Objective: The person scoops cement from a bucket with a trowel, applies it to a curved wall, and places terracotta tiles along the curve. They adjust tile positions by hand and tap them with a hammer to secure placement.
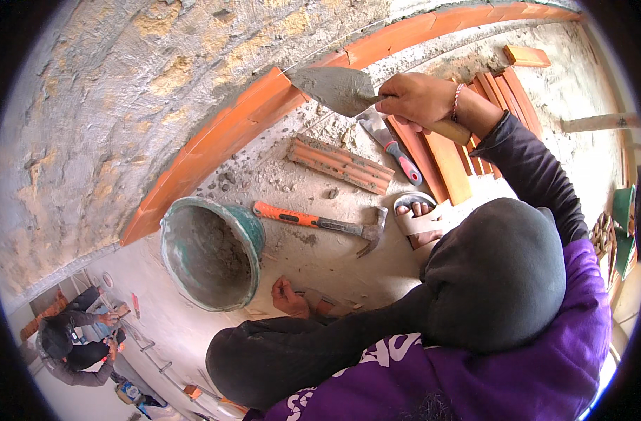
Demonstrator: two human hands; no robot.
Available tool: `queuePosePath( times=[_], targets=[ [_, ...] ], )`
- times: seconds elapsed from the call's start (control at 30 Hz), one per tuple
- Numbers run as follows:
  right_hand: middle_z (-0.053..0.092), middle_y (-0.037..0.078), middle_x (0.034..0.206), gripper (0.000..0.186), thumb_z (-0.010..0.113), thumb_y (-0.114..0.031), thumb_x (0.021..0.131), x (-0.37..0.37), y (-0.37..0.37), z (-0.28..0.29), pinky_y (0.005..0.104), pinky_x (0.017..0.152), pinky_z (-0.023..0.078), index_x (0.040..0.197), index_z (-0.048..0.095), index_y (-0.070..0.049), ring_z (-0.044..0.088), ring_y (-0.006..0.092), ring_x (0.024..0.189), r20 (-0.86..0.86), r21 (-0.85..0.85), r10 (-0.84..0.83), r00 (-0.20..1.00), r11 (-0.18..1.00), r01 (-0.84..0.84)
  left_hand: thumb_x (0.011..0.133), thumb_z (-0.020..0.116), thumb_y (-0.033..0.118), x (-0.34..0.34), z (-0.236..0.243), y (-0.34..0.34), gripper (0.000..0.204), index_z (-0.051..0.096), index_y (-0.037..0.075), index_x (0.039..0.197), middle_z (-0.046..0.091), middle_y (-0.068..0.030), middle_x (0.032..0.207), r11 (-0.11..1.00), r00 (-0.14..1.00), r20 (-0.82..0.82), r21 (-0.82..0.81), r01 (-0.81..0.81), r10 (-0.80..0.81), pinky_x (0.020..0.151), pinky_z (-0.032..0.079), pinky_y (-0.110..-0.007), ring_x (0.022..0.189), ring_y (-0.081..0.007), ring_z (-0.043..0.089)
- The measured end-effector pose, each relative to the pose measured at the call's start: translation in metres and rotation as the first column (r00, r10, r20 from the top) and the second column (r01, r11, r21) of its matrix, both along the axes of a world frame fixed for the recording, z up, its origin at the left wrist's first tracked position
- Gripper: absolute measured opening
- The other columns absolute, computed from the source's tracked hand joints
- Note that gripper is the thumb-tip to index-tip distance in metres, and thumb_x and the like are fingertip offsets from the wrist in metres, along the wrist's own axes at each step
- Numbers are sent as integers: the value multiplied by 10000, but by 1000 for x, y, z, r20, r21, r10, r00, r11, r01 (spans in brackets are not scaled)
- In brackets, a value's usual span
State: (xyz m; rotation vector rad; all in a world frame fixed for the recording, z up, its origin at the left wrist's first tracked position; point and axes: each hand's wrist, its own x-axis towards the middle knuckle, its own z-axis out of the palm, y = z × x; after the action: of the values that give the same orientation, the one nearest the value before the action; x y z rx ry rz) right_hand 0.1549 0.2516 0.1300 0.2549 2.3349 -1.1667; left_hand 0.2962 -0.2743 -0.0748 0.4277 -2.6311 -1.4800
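My right hand [422, 105] is closed round the wooden handle of a mortar-smeared trowel [334, 88]. The blade's tip meets the top of the orange brick course [222, 140], near a joint beside the rough wall. My left hand [290, 299] hangs low beyond my dark-clad leg, its fingers curled together with nothing visible in them. Beside it stands a green bucket [174, 242] with grey mortar inside. A claw hammer [320, 222] with an orange grip lies on the ground past the bucket. Under the right hand rests a tool with a red and grey handle [403, 163].
A ridged brick piece [341, 163] lies amid rubble, and orange slats [443, 158] are stacked at the right. A string runs along the bricks. My sandalled foot [419, 219] is near the hammer. Lower left, another person [78, 340] works beside a ladder [155, 358].
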Motion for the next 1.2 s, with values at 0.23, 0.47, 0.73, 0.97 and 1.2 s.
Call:
queuePosePath(
  times=[0.23,0.47,0.73,0.97,1.2],
  targets=[
    [528,40,605,305,503,-245,996,1,8,14,296,416,481,834,555,8,553,132,472,37,-26,-13,999,1000,14,885,606,186,1,-6,-1,264,678,-49,982,656,-155,897,1000,1000,11,-26,-1,1,740,483,-346,814,-248,603],
    [524,30,601,305,506,-250,1001,1,13,21,291,408,479,831,552,-1,548,124,466,57,-73,-11,998,997,15,893,609,198,2,-9,2,271,675,-48,987,654,-163,904,998,994,94,29,-64,62,738,487,-358,823,-259,609],
    [534,14,616,269,566,-279,979,13,25,-4,243,363,445,949,564,-11,519,96,433,152,-446,-154,976,871,207,896,556,264,-1,-2,4,363,650,-51,1051,658,-151,898,995,996,85,-96,34,-25,679,477,-348,783,-248,589],
    [545,12,641,296,529,-315,989,37,28,-41,236,371,431,971,576,-24,507,80,449,238,-629,-211,948,710,315,927,585,229,-2,10,10,282,658,-39,973,633,-185,905,989,998,33,-137,55,-51,689,474,-372,775,-287,595],
    [583,52,674,276,563,-242,915,67,12,-32,281,381,477,996,607,19,569,139,467,281,-438,-187,941,848,299,943,579,226,-1,7,9,274,663,-30,994,623,-153,897,980,997,-20,-187,72,-77,687,458,-377,763,-265,574]
  ],
)
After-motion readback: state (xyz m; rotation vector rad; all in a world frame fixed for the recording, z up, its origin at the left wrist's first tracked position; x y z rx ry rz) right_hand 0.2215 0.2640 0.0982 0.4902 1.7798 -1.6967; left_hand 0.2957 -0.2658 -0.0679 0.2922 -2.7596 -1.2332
